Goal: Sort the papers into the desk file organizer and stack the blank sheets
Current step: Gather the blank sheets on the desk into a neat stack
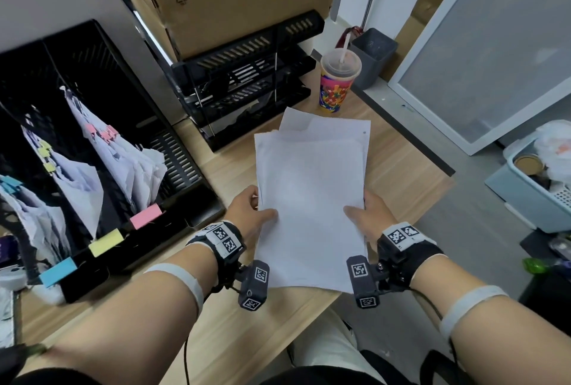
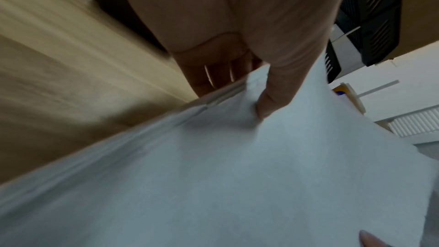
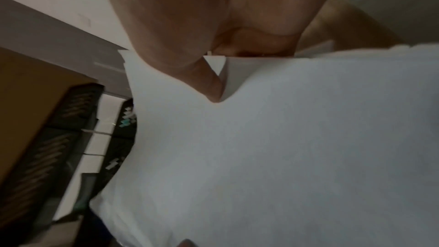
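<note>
between both hands' grip, blank sheets.

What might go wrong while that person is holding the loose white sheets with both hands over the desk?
The blank sheets are uneven, with corners poking out at the far end; the left hand and right hand pinch only the side edges, so one might slip out. The lidded cup stands just beyond the sheets; a forward push could tip it.

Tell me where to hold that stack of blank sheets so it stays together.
Grip the blank sheets at the two long side edges near the lower half, one from each side, as the left hand and right hand do, thumbs on top. The top edges are uneven, so tapping needs both sides.
</note>
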A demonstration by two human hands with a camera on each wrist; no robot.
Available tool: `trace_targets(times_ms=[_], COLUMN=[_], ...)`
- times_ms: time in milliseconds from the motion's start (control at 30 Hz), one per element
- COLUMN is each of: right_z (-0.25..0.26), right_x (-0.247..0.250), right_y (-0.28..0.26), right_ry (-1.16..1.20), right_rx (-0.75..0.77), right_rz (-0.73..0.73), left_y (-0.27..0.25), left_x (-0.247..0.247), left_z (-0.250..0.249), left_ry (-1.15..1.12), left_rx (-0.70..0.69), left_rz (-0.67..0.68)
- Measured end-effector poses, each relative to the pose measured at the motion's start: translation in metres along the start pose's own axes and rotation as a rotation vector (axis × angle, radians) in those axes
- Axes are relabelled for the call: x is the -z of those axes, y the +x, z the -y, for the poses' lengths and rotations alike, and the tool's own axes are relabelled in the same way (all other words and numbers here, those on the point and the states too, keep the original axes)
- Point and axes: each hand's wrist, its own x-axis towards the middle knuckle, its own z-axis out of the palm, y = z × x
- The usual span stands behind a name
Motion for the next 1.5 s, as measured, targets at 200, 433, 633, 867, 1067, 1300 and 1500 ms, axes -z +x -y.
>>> trace_targets(times_ms=[200, 433, 633, 867, 1067, 1300, 1500], right_z=[0.037, 0.050, 0.053, 0.062, 0.058, 0.070, 0.076], right_x=[0.024, 0.018, -0.005, -0.017, -0.014, 0.000, 0.023], right_y=[0.038, 0.079, 0.104, 0.106, 0.097, 0.074, 0.046], right_ry=[0.056, -0.187, -0.240, -0.330, -0.241, -0.129, -0.128], right_rx=[0.007, -0.181, -0.288, -0.226, -0.137, -0.061, 0.020], right_rz=[-0.074, -0.071, -0.077, -0.184, -0.163, -0.124, -0.061], left_y=[0.037, 0.051, 0.055, 0.058, 0.055, 0.053, 0.054], left_x=[-0.005, -0.010, -0.005, -0.002, -0.001, 0.002, -0.004], left_z=[-0.018, 0.002, 0.011, 0.013, 0.012, 0.009, -0.004], left_ry=[-0.093, 0.388, 0.293, 0.236, 0.219, 0.225, 0.146], left_rx=[-0.029, 0.059, 0.044, 0.023, 0.019, 0.041, 0.120], left_rz=[-0.057, 0.012, -0.022, -0.014, 0.013, 0.043, -0.032])
